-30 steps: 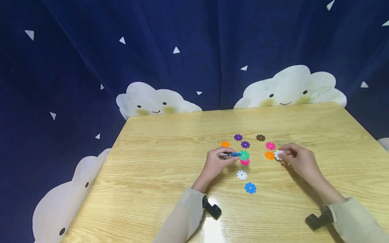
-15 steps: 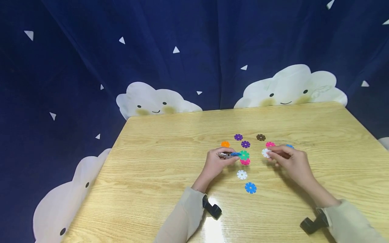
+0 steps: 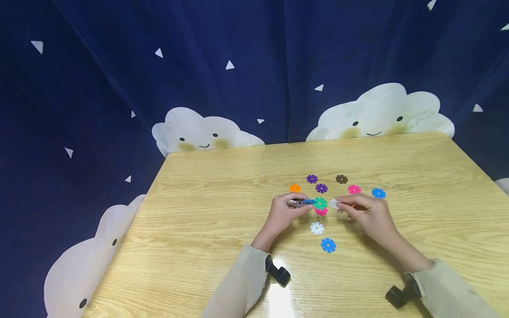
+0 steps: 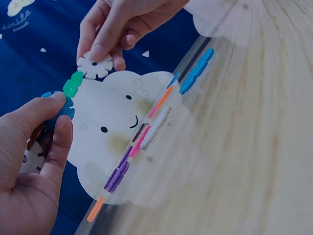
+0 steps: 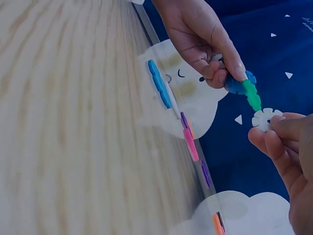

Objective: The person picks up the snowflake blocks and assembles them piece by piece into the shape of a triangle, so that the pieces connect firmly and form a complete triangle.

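My left hand point(image 3: 283, 214) grips a short chain of slotted plastic discs above the table. A blue disc point(image 4: 67, 110) is pinched between its thumb and fingers, and a green disc point(image 3: 320, 203) joined to it sticks out toward the right. Behind the fingers, a brown disc point(image 4: 35, 135) and a white one point(image 4: 32, 160) show partly. My right hand point(image 3: 371, 216) pinches a separate white disc point(image 5: 261, 119) between thumb and fingers. In both wrist views its slotted rim is right at the green disc's end.
Loose discs lie on the wooden table point(image 3: 222, 229): two purple point(image 3: 312, 179), an orange point(image 3: 294, 188), a brown point(image 3: 341, 179), several pink and blue ones, and a white one point(image 3: 317, 228). Another orange disc is mostly hidden behind the right hand. A dark blue curtain point(image 3: 246, 44) hangs behind.
My right hand has carried the white disc leftward from beside the orange disc to the green disc. The blue disc at right has come into view. My left hand has stayed in place.
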{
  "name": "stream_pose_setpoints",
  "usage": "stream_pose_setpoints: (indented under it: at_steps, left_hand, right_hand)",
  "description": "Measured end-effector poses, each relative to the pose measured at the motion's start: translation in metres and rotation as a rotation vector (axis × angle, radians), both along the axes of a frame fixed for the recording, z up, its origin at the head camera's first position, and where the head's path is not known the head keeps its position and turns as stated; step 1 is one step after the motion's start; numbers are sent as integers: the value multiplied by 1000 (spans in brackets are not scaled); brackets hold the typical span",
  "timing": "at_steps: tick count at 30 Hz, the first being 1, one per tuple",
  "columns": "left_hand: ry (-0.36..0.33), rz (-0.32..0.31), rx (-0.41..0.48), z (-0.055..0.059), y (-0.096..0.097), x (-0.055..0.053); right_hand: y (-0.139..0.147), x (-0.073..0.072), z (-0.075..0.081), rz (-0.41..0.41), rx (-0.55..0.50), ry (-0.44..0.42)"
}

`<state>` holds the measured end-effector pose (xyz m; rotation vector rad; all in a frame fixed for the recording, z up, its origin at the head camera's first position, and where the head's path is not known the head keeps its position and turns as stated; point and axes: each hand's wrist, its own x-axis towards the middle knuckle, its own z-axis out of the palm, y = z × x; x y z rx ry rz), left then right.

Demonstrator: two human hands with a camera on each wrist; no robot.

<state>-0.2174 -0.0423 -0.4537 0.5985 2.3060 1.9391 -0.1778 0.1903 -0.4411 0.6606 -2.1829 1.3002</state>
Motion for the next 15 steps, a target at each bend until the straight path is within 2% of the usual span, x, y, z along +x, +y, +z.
stream_pose_setpoints:
  at_steps: [6,8,13,15]
  left_hand:
    - [5,-14,-2,-1,1,0]
    - [-7,-23,-9,7,1,3]
    - [-36,-52,-34,10,1,3]
    - [-33,-55,-33,3,1,-1]
  right_hand:
    - [-3,1,1,40,18,11]
    - [-4,1,1,50,13,11]
    - [-6,0,1,61,15,53]
    - [-8,0,0,70,8,64]
